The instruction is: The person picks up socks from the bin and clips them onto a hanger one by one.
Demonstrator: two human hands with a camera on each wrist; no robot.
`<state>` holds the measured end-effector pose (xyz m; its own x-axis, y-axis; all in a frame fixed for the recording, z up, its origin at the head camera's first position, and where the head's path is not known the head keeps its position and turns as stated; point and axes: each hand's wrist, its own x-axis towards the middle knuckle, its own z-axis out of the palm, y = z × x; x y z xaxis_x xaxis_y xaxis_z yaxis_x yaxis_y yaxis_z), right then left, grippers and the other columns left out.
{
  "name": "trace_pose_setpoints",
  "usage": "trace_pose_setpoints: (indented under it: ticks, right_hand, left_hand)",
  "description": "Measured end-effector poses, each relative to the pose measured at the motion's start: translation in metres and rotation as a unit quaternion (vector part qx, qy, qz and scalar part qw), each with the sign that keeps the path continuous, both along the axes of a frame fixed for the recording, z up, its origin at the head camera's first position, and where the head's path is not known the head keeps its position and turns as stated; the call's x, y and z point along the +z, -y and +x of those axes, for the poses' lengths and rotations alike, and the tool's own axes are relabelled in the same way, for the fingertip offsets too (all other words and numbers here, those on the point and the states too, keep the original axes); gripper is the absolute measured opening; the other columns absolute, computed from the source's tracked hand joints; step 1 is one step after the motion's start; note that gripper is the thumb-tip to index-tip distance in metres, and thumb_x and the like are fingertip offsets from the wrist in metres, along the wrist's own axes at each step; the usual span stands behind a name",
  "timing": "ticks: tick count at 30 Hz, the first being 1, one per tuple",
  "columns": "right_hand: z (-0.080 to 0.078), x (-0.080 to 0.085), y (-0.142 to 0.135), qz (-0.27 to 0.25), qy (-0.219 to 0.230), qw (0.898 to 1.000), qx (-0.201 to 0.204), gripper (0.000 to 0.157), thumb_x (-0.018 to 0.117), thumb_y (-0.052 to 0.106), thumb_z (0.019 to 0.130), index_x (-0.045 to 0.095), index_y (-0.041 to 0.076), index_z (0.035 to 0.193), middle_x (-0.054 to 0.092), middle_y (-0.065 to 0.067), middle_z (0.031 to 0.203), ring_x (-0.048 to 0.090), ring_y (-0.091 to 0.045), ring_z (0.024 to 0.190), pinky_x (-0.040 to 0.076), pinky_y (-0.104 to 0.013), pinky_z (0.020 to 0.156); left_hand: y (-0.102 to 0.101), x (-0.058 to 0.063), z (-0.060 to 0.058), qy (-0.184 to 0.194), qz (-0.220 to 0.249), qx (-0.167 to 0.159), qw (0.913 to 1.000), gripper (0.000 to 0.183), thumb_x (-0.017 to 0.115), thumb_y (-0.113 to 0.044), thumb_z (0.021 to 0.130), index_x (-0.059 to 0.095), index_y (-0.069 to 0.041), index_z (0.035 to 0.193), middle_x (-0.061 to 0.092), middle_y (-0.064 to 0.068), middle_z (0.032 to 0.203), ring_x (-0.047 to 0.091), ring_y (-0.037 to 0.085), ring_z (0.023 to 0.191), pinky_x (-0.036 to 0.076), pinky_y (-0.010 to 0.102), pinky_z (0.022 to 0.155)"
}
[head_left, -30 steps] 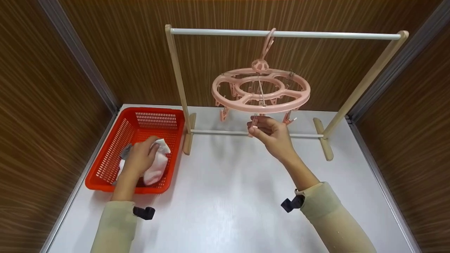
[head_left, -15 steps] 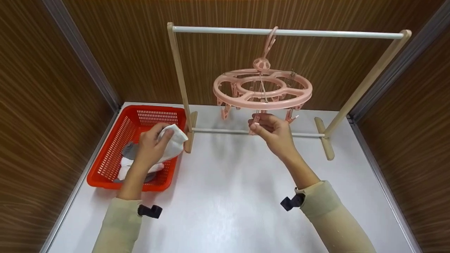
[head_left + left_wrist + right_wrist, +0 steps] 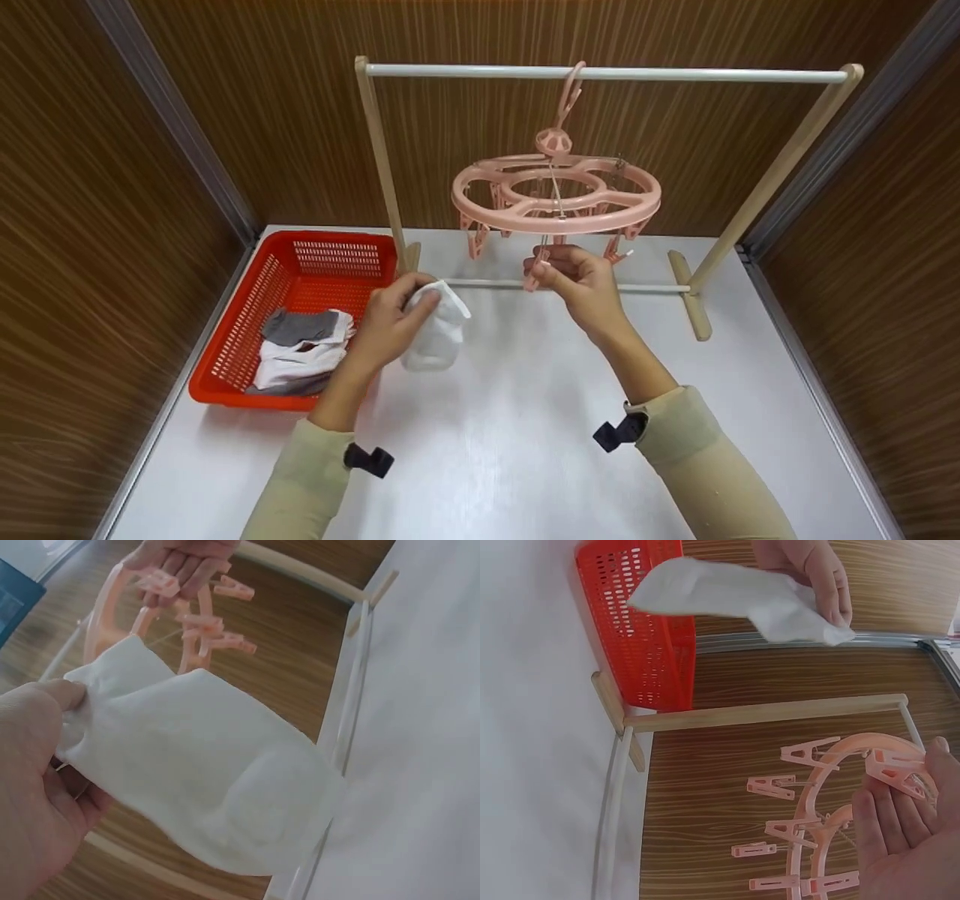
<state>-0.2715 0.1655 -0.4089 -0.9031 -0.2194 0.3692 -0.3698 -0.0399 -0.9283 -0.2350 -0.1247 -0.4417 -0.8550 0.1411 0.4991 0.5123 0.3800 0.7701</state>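
Observation:
My left hand (image 3: 390, 321) pinches a white sock (image 3: 437, 337) by its cuff, just right of the basket. The sock hangs limp, and in the left wrist view the cuff end is between thumb and fingers. Under the front of a pink round clip hanger (image 3: 525, 223), my right hand (image 3: 590, 294) holds a pink clothespin (image 3: 896, 769) between thumb and fingers. More pink clothespins (image 3: 771, 786) dangle around the hanger's ring. A red basket (image 3: 337, 257) at the left holds folded grey socks (image 3: 298, 328) and white socks (image 3: 296, 365).
The hanger hooks over the white top bar (image 3: 465, 72) of a rack with wooden posts (image 3: 780, 176). A low white crossbar (image 3: 645, 289) joins its wooden feet (image 3: 690, 296). Brown wood-grain panels (image 3: 90, 262) enclose the white tabletop (image 3: 480, 450).
My left hand has lifted the white sock out of the basket and carried it right, toward the hanger. My right hand stays at the clothespin with little movement.

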Motion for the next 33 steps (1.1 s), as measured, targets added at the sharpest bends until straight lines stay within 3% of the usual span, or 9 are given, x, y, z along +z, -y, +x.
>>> trace_pose_setpoints:
  ticks: [6,12,18,25,33]
  right_hand:
    - [0.002,0.0,0.003,-0.004,0.014,1.0,-0.016,0.029,0.07,0.011,0.093,0.065,-0.011,0.111,0.075,-0.019,0.101,0.074,-0.022,0.089,0.06,-0.034,0.082]
    - [0.003,-0.001,0.007,-0.042,0.035,0.998,-0.011,0.026,0.067,0.007,0.095,0.064,-0.012,0.112,0.074,-0.021,0.102,0.074,-0.024,0.091,0.06,-0.037,0.082]
    - [0.003,0.0,0.01,-0.068,0.042,0.997,-0.012,0.021,0.064,0.005,0.096,0.063,-0.012,0.109,0.075,-0.02,0.1,0.075,-0.023,0.088,0.06,-0.037,0.083]
    - [0.004,0.003,0.013,-0.075,0.038,0.996,-0.015,0.022,0.062,0.008,0.098,0.061,-0.011,0.109,0.075,-0.017,0.099,0.074,-0.021,0.088,0.059,-0.037,0.085]
    - [0.005,0.002,0.016,-0.096,0.036,0.995,-0.013,0.012,0.059,0.005,0.099,0.062,-0.006,0.102,0.075,-0.013,0.092,0.074,-0.019,0.081,0.06,-0.036,0.08]
  left_hand:
    - [-0.022,-0.003,-0.002,0.028,0.003,-0.007,0.9996,0.018,0.065,-0.022,0.098,0.068,-0.009,0.11,0.074,0.005,0.104,0.069,0.019,0.088,0.06,0.041,0.083]
    - [-0.037,-0.003,-0.003,0.009,0.006,0.0,0.9999,0.02,0.064,-0.026,0.098,0.068,-0.009,0.109,0.075,0.005,0.099,0.069,0.015,0.081,0.061,0.034,0.075]
    - [-0.05,-0.002,-0.006,0.024,0.035,-0.021,0.9989,0.019,0.064,-0.024,0.098,0.067,-0.008,0.108,0.074,0.005,0.099,0.066,0.012,0.081,0.059,0.03,0.075]
    - [-0.063,-0.002,-0.009,0.037,0.085,-0.049,0.9945,0.018,0.066,-0.021,0.097,0.066,-0.006,0.107,0.074,0.008,0.099,0.067,0.017,0.085,0.059,0.034,0.078]
    - [-0.073,0.001,-0.006,0.035,0.072,-0.037,0.9961,0.015,0.064,-0.019,0.097,0.063,-0.007,0.106,0.073,0.005,0.095,0.064,0.014,0.078,0.058,0.028,0.069]
